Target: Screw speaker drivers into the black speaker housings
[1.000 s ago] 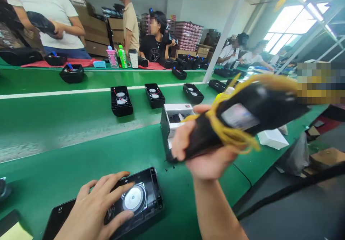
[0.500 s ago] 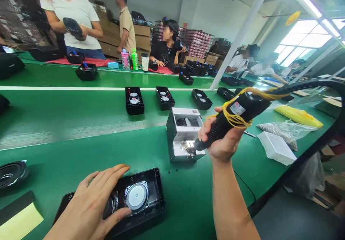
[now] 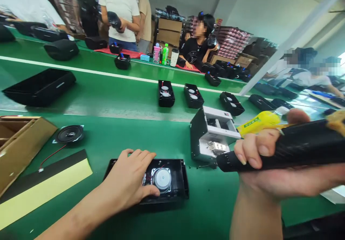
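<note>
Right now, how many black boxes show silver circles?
4: near box under the left hand; left box, middle box, right box in a row beyond. More may be hidden.

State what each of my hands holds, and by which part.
Your right hand grips a black tool around its body, toward the tip. Your left hand lies across a black case; whether it grips cannot be told.

Your left forearm (image 3: pixel 78 211) slants in from the lower left; your left hand (image 3: pixel 132 179) rests palm down, fingers forward, thumb spread apart from them. Your right forearm (image 3: pixel 256 216) rises steeply from below, your right hand (image 3: pixel 280 184) curled in a closed grip.
</note>
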A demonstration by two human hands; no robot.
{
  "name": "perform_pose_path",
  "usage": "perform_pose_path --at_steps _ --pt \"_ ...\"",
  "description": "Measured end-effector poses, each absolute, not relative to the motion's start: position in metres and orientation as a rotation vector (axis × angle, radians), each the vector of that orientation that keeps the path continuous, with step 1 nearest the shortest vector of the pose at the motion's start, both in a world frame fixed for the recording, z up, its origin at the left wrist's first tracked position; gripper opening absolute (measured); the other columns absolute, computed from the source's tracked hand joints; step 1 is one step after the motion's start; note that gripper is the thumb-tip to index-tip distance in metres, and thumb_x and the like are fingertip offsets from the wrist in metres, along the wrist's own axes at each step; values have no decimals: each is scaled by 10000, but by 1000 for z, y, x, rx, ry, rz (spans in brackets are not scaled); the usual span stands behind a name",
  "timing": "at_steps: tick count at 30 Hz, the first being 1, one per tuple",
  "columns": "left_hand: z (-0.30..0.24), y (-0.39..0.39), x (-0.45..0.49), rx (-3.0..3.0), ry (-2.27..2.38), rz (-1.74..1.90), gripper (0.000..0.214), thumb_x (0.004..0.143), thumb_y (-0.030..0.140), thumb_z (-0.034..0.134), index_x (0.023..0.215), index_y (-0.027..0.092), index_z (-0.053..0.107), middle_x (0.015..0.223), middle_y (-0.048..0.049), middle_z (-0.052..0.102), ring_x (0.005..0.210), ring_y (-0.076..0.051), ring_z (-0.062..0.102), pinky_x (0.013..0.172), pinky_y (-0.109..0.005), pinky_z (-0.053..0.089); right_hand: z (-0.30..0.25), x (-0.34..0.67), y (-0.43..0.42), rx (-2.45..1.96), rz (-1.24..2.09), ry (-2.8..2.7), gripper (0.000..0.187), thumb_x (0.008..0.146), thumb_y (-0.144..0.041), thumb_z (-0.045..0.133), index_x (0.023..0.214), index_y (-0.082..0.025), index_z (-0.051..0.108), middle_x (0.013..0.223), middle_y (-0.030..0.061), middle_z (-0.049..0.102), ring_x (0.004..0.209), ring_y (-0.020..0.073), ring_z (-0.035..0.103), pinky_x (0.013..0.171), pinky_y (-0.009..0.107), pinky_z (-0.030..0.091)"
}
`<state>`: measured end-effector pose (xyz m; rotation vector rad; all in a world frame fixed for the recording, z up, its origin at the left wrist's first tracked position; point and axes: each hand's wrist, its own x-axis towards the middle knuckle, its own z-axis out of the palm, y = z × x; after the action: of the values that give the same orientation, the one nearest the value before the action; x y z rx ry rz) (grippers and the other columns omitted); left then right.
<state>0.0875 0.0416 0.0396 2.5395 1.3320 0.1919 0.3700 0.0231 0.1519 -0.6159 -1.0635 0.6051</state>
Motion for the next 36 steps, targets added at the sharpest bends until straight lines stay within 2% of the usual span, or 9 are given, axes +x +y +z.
perform_pose_path --at_steps 4,11,16,26,36 --pt "45 43 92 2525 1329 184 852 758 751 840 1334 147 665 1216 -132 770 1134 -362 704 1018 -540 457 161 323 30 -533 837 -1044 440 843 -670 824 1116 -328 790 563 -68 556 342 102 391 315 254 362" --pt "39 41 93 2500 1330 235 776 729 799 824 1176 181 686 1088 -78 758 1055 -335 695 957 -500 421 125 260 58 -507 1000 -1095 608 896 -829 645 1192 -299 688 582 -78 544 343 111 418 325 226 367" --pt "43 41 93 2490 1336 232 758 717 822 814 1077 170 676 1016 -66 744 1006 -324 688 921 -479 406 97 250 67 -532 1089 -1131 693 884 -875 618 1246 -284 620 609 -79 566 369 119 445 358 231 394" --pt "45 43 94 2517 1328 208 742 715 845 798 983 170 645 960 -62 733 960 -311 679 866 -443 384 82 247 75 -565 1109 -1136 701 899 -870 594 1255 -267 604 612 -79 555 373 116 454 366 227 383" --pt "46 44 94 2515 1322 231 730 710 839 807 974 179 641 952 -54 730 939 -300 675 844 -430 372 80 244 72 -610 1118 -1161 722 883 -900 582 1258 -284 611 617 -80 543 372 112 436 365 232 394"
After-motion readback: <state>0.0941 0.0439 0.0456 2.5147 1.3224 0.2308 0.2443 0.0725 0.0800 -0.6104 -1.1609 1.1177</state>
